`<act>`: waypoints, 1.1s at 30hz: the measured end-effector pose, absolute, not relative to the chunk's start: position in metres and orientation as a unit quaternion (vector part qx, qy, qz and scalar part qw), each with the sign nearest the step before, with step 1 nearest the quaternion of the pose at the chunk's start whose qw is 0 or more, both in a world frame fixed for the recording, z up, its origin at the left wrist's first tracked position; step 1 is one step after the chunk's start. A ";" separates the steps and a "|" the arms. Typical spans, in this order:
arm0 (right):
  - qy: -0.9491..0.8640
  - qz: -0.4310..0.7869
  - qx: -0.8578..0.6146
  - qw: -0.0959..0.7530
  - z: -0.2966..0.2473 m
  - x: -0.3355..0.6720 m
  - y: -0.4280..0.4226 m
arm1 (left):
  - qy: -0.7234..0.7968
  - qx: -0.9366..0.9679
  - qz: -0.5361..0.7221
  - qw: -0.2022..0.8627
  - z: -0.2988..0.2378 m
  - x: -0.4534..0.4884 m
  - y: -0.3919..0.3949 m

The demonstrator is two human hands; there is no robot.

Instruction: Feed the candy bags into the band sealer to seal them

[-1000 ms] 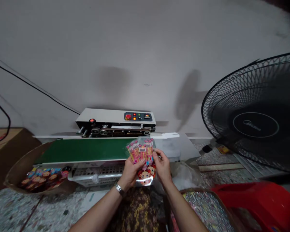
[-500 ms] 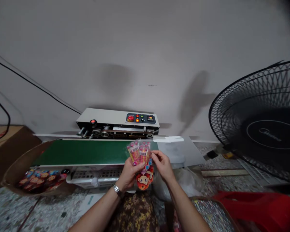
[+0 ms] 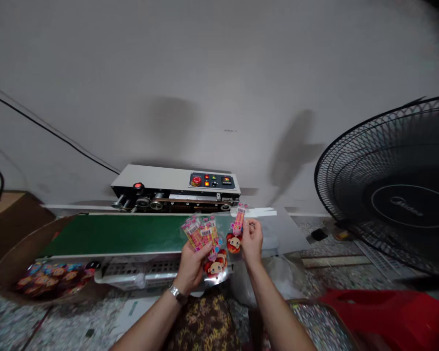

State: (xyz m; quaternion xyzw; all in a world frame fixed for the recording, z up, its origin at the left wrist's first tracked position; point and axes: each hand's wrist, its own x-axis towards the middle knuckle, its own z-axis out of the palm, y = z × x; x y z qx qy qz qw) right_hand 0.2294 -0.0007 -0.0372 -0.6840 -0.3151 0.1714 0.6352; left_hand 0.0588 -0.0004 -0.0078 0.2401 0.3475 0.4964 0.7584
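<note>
Peeling single packet (image 3: 237, 225) off fanned bunch (image 3: 201, 236); right hand (image 3: 252, 242) pinching it, now drawn apart; left hand (image 3: 190, 265) clamped on rest, before green belt (image 3: 113, 234).

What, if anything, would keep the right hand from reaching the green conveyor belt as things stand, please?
Probably nothing, so likely yes. The right hand, pinching one packet, hovers by the right end of the green belt, nothing between them; the left hand holds the other packets aside.
</note>
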 end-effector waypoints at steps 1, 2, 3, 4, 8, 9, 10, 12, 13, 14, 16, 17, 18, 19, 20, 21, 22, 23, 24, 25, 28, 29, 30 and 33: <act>-0.325 0.163 -0.716 0.597 -0.043 0.244 0.005 | 0.352 0.240 0.496 0.757 -0.008 0.056 0.001; -0.331 0.151 -0.749 0.554 -0.050 0.258 0.010 | 0.355 0.240 0.495 0.756 -0.009 0.053 0.002; -0.334 0.138 -0.783 0.506 -0.056 0.270 0.015 | 0.357 0.242 0.493 0.756 -0.009 0.050 0.003; -0.334 0.128 -0.813 0.459 -0.062 0.280 0.020 | 0.359 0.243 0.492 0.755 -0.010 0.048 0.004; -0.336 0.124 -0.874 0.329 -0.075 0.296 0.035 | 0.365 0.240 0.489 0.755 -0.013 0.044 0.005; -0.339 0.123 -0.877 0.317 -0.076 0.295 0.038 | 0.366 0.238 0.488 0.756 -0.013 0.044 0.006; -0.343 0.122 -0.879 0.308 -0.075 0.294 0.041 | 0.366 0.237 0.488 0.756 -0.013 0.043 0.006; -0.354 0.119 -0.883 0.285 -0.072 0.290 0.045 | 0.367 0.238 0.488 0.756 -0.014 0.042 0.007; -0.360 0.118 -0.884 0.275 -0.070 0.288 0.047 | 0.367 0.239 0.489 0.754 -0.014 0.042 0.007; -0.366 0.117 -0.884 0.266 -0.068 0.286 0.049 | 0.368 0.241 0.489 0.753 -0.014 0.042 0.008; -0.377 0.118 -0.884 0.251 -0.065 0.280 0.052 | 0.368 0.243 0.488 0.753 -0.014 0.042 0.009; -0.381 0.118 -0.883 0.245 -0.063 0.276 0.054 | 0.368 0.243 0.486 0.754 -0.014 0.042 0.010; -0.386 0.120 -0.883 0.240 -0.062 0.271 0.055 | 0.368 0.242 0.484 0.756 -0.014 0.043 0.010; -0.390 0.123 -0.882 0.236 -0.060 0.267 0.057 | 0.368 0.241 0.482 0.758 -0.014 0.043 0.010; -0.397 0.127 -0.879 0.231 -0.058 0.261 0.058 | 0.367 0.241 0.482 0.759 -0.014 0.044 0.010; -0.409 0.129 -0.874 0.229 -0.056 0.256 0.058 | 0.365 0.241 0.482 0.759 -0.013 0.044 0.011; -0.423 0.126 -0.866 0.233 -0.053 0.251 0.058 | 0.363 0.242 0.484 0.759 -0.012 0.045 0.011; -0.441 0.120 -0.854 0.248 -0.049 0.246 0.056 | 0.358 0.243 0.485 0.760 -0.011 0.045 0.011; -0.461 0.117 -0.835 0.276 -0.045 0.241 0.053 | 0.351 0.245 0.486 0.762 -0.010 0.045 0.011; -0.480 0.127 -0.808 0.317 -0.041 0.236 0.049 | 0.344 0.247 0.485 0.765 -0.009 0.045 0.011; -0.509 0.270 -0.684 0.446 -0.027 0.217 0.031 | 0.334 0.250 0.484 0.769 -0.006 0.045 0.012; -0.514 0.321 -0.640 0.472 -0.023 0.211 0.024 | 0.334 0.251 0.487 0.767 -0.006 0.046 0.013; -0.519 0.351 -0.607 0.489 -0.020 0.204 0.018 | 0.334 0.252 0.491 0.764 -0.006 0.047 0.013; -0.518 0.308 -0.601 0.525 -0.019 0.196 0.006 | 0.332 0.259 0.502 0.755 -0.009 0.052 0.013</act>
